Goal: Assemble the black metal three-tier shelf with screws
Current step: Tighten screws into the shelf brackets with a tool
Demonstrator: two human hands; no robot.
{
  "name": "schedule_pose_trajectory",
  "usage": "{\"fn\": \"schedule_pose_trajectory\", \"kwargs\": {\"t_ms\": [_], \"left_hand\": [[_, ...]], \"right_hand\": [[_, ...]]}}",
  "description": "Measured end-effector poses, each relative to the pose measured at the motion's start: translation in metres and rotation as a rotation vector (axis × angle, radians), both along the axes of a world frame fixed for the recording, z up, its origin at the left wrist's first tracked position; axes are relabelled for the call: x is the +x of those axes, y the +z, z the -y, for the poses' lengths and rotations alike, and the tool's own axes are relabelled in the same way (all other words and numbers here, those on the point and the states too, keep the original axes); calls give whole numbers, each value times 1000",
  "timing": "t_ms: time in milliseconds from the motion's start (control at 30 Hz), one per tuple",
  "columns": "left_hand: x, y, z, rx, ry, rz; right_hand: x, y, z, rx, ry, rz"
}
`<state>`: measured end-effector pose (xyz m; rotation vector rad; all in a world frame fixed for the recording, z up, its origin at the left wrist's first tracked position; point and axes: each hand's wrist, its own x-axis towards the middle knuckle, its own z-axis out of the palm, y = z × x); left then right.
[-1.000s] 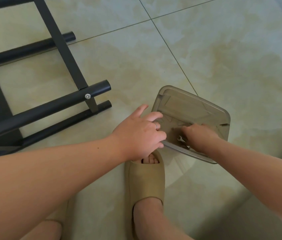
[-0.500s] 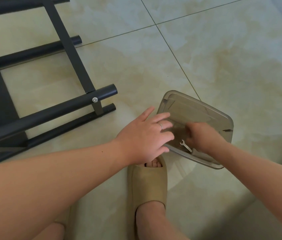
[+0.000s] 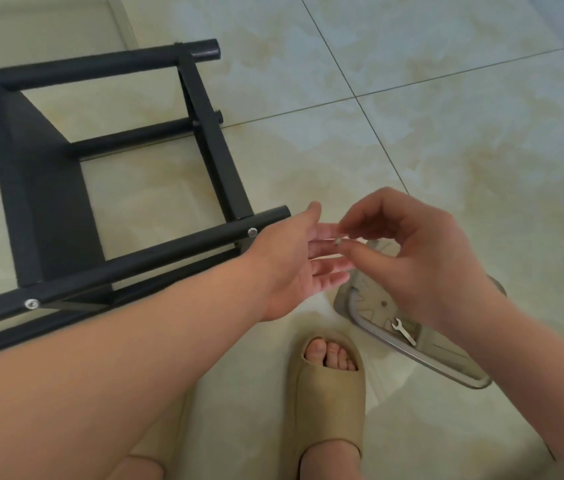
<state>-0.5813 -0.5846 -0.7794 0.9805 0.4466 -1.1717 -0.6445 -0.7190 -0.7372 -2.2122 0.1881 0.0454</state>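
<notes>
The black metal shelf frame (image 3: pixel 107 268) lies on its side on the tiled floor at the left, with silver screw heads on its nearest tube. My right hand (image 3: pixel 422 261) pinches a small silver screw (image 3: pixel 337 241) between thumb and forefinger, above the grey plastic tray (image 3: pixel 422 355). My left hand (image 3: pixel 294 261) is held palm up with its fingers straight, right beside the screw and under my right fingertips. A small silver wrench (image 3: pixel 403 331) lies in the tray.
My foot in a beige slipper (image 3: pixel 325 386) stands on the floor just left of the tray. A second slipper shows at the bottom edge. Pale tiles stretch out to the right and far side.
My right hand has come up out of the tray with a screw pinched in its fingers. My left hand left the tray's rim and turned palm up beside it. The view shifted right.
</notes>
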Motion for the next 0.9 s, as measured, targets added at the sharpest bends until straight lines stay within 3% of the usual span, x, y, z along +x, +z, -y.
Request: {"fn": "schedule_pose_trajectory", "kwargs": {"t_ms": [233, 500, 600, 733, 900], "left_hand": [[22, 12, -45, 38, -125, -41], [73, 14, -98, 198, 77, 270], [79, 1, -109, 311, 139, 333], [75, -20, -114, 412, 138, 357], [77, -30, -118, 394, 43, 380]], "right_hand": [[27, -7, -16, 47, -12, 16], [72, -41, -34, -423, 475, -210], [87, -44, -39, -428, 474, -298], [95, -47, -39, -395, 428, -269], [78, -53, -38, -345, 450, -221]]}}
